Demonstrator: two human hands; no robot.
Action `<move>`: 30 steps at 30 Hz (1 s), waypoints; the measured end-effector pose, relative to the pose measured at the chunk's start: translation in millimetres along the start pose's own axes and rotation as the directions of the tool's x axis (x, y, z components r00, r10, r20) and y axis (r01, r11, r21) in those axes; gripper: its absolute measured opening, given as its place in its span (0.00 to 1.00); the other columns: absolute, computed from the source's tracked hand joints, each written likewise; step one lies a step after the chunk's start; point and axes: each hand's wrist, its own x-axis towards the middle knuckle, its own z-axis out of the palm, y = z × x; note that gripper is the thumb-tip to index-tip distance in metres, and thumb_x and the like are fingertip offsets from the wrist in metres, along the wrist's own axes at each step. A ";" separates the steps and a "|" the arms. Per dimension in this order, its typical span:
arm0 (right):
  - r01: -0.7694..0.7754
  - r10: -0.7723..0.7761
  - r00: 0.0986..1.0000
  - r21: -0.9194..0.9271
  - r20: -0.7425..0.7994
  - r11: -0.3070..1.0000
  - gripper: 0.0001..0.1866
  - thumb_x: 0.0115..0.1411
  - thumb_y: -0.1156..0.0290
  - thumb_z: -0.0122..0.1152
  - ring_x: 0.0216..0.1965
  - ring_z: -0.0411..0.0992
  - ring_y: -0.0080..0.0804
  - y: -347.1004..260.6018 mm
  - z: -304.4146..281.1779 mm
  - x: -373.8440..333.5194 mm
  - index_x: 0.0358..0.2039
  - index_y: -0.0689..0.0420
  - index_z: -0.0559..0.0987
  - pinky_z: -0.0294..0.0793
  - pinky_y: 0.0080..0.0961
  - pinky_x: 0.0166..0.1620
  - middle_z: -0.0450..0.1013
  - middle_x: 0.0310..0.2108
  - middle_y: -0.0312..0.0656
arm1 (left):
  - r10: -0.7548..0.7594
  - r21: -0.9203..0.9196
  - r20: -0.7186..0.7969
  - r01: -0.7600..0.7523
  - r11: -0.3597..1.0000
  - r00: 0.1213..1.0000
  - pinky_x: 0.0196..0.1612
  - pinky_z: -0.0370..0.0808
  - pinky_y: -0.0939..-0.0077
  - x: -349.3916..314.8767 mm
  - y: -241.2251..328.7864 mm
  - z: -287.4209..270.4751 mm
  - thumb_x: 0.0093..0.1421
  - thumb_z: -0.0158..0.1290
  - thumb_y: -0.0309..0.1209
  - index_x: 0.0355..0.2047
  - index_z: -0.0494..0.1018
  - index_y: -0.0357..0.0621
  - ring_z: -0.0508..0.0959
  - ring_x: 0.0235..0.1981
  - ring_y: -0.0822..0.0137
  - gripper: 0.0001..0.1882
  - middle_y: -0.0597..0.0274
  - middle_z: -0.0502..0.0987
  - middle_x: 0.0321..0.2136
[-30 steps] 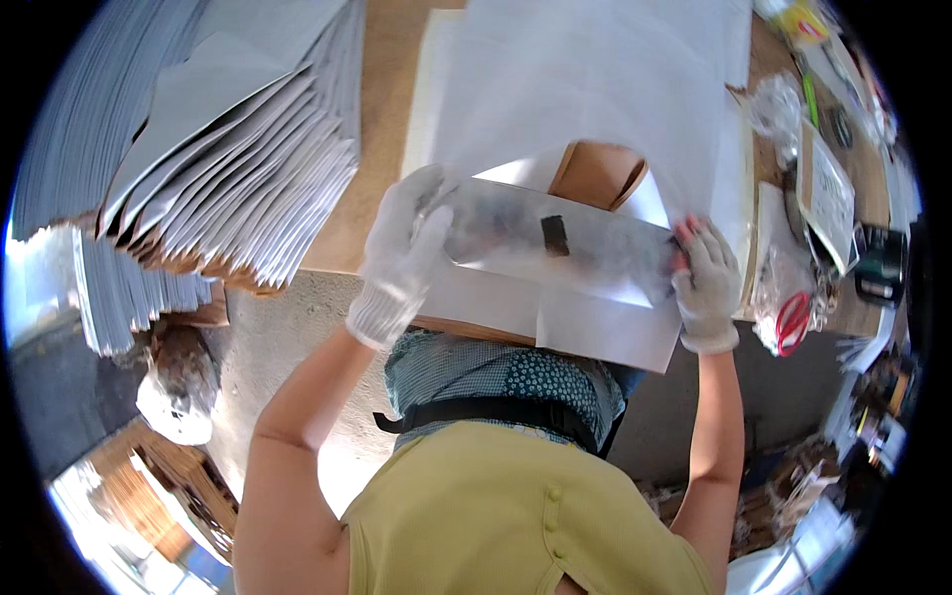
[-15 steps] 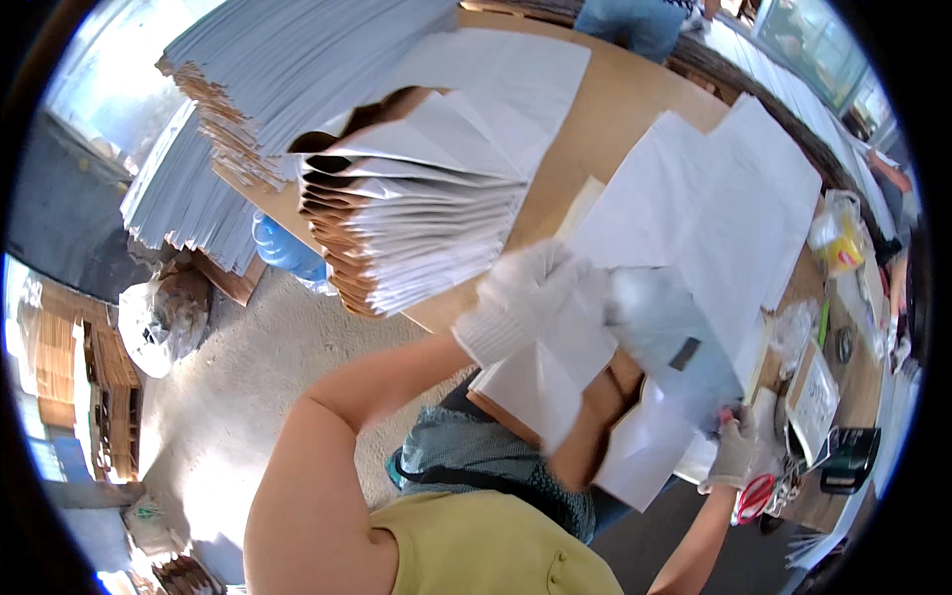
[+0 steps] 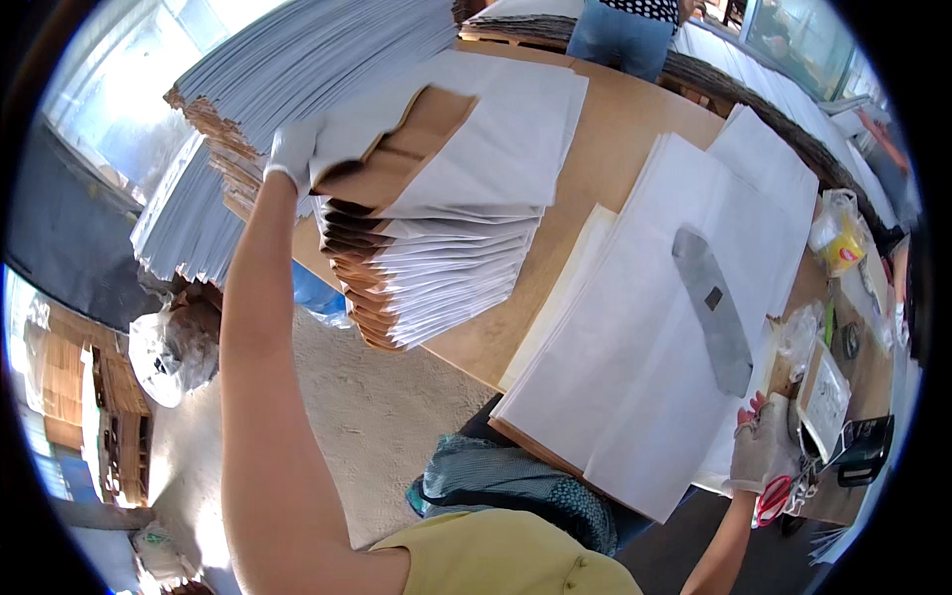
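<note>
My left hand (image 3: 295, 151), in a white knit glove, reaches far out to the left. It is closed on the edge of a white paper bag (image 3: 521, 129) with a brown inside, whose mouth gapes toward me. This bag lies on top of a fanned pile of similar bags (image 3: 446, 263). My right hand (image 3: 766, 448), also gloved with bare fingertips, rests by the near right corner of a flat stack of white paper (image 3: 635, 337). Its fingers are stretched out and hold nothing. A grey flat strip (image 3: 714, 312) with a dark patch lies on the stack, just beyond that hand.
Tall stacks of white sheets (image 3: 307, 69) stand at the far left. Red-handled scissors (image 3: 773, 499), a black box-like thing (image 3: 866, 451) and clear plastic bags (image 3: 838, 233) lie at the right. Another person (image 3: 620, 40) stands beyond the wooden table (image 3: 615, 129).
My left hand has swung from the near stack out to the far left, with a paper bag now atop the fanned pile. The grey strip has left my right hand and lies on the stack.
</note>
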 end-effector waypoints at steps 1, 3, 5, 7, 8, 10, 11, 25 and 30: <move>0.015 -0.014 0.999 -0.023 0.050 1.000 0.24 0.65 0.80 0.59 0.51 0.71 0.32 -1.0 0.3 -12.6 0.62 0.62 0.71 0.71 0.29 0.57 0.73 0.53 0.45 | 0.001 0.106 -0.028 0.002 0.994 1.000 0.31 0.77 0.65 10.7 -29.9 -7.0 0.60 0.61 0.36 0.39 0.80 0.29 0.80 0.28 0.64 0.18 0.58 0.82 0.33; 0.024 -0.001 0.980 -0.113 0.201 0.993 0.30 0.57 0.74 0.69 0.54 0.73 0.43 1.3 -2.4 -39.2 0.60 0.61 0.73 0.71 0.33 0.60 0.71 0.57 0.48 | 0.097 0.411 0.009 -0.092 0.907 0.995 0.31 0.75 0.65 29.7 -96.2 -39.7 0.61 0.60 0.36 0.40 0.80 0.31 0.77 0.27 0.65 0.17 0.58 0.82 0.32; 0.183 -0.067 0.912 -0.254 0.405 0.950 0.35 0.50 0.68 0.75 0.57 0.72 0.47 -17.1 -7.3 -70.6 0.59 0.59 0.74 0.71 0.38 0.61 0.70 0.59 0.48 | 0.051 0.213 -0.098 -0.029 0.977 0.994 0.34 0.74 0.65 32.4 -134.4 -66.4 0.62 0.58 0.36 0.45 0.79 0.33 0.77 0.28 0.65 0.18 0.58 0.82 0.34; 0.390 -0.121 0.828 -0.409 0.547 0.825 0.40 0.44 0.63 0.79 0.59 0.70 0.50 -40.2 -16.4 -104.9 0.59 0.58 0.74 0.71 0.42 0.62 0.70 0.60 0.48 | -0.050 -0.156 -0.290 0.004 0.988 0.956 0.39 0.75 0.66 3.0 -129.3 -48.5 0.65 0.56 0.35 0.51 0.77 0.33 0.77 0.33 0.64 0.19 0.56 0.81 0.39; 0.509 -0.151 0.782 -0.479 0.605 0.715 0.42 0.41 0.61 0.80 0.60 0.70 0.51 -53.4 -18.2 -115.4 0.59 0.57 0.74 0.71 0.44 0.62 0.69 0.61 0.47 | 0.259 0.152 -0.329 -0.219 0.964 0.908 0.43 0.76 0.67 -24.2 -103.6 -39.8 0.67 0.56 0.34 0.52 0.75 0.33 0.77 0.38 0.64 0.19 0.53 0.80 0.42; 0.669 -0.202 0.709 -0.555 0.676 0.494 0.41 0.36 0.61 0.80 0.62 0.68 0.49 -47.7 -24.3 -128.1 0.55 0.53 0.76 0.70 0.48 0.63 0.69 0.60 0.45 | 0.644 0.421 -0.264 -0.515 0.747 0.718 0.51 0.76 0.69 -108.7 -34.6 -16.1 0.71 0.54 0.33 0.56 0.73 0.32 0.77 0.49 0.63 0.19 0.48 0.79 0.50; 0.682 -0.200 0.699 -0.556 0.687 0.474 0.38 0.37 0.63 0.79 0.61 0.69 0.48 -38.6 -31.1 -132.5 0.53 0.53 0.77 0.70 0.48 0.63 0.70 0.59 0.44 | 0.676 0.408 -0.224 -0.562 0.719 0.702 0.52 0.76 0.69 -147.7 -17.4 3.0 0.70 0.54 0.31 0.56 0.73 0.33 0.78 0.50 0.64 0.18 0.48 0.78 0.50; -0.209 0.216 0.976 0.155 -0.030 0.966 0.21 0.69 0.81 0.48 0.54 0.72 0.25 13.4 -49.6 -70.4 0.61 0.68 0.72 0.73 0.25 0.56 0.75 0.51 0.45 | 0.388 -0.233 0.916 -0.647 0.726 0.105 0.39 0.78 0.71 -277.0 -92.9 181.7 0.59 0.60 0.23 0.37 0.79 0.45 0.83 0.39 0.59 0.06 0.60 0.83 0.39; -0.237 0.394 0.852 0.416 -0.344 0.878 0.21 0.73 0.72 0.48 0.45 0.72 0.23 8.0 22.6 -38.9 0.62 0.69 0.72 0.72 0.22 0.50 0.76 0.46 0.40 | 0.354 -0.002 0.705 -0.497 0.868 0.614 0.23 0.66 0.61 -318.2 -99.3 222.9 0.67 0.57 0.41 0.20 0.74 0.40 0.74 0.19 0.56 0.21 0.53 0.73 0.16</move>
